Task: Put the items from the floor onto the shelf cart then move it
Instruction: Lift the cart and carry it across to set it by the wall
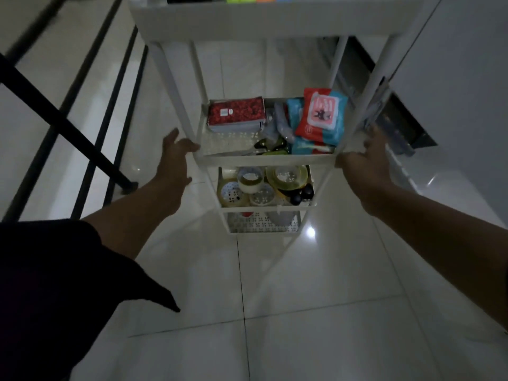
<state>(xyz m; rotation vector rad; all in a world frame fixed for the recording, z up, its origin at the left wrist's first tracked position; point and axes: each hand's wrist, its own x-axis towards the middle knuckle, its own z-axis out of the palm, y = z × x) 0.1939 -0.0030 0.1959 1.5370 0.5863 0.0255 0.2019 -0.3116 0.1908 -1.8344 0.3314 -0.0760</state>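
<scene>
glossy white floor tiles (316, 312) nearest, bare of loose items. left hand (176, 158) at the near left corner of the white shelf cart (264, 160), fingers loosely spread, fingertips touching the second tier's rim. right hand (368, 158) wrapped around the near right corner post. on that tier: red notebook (235, 113), wipes packs (320, 116). lower tier: tape rolls (261, 185). beyond, top tray with blurred coloured things. black railing (82, 127) off to the left.
</scene>
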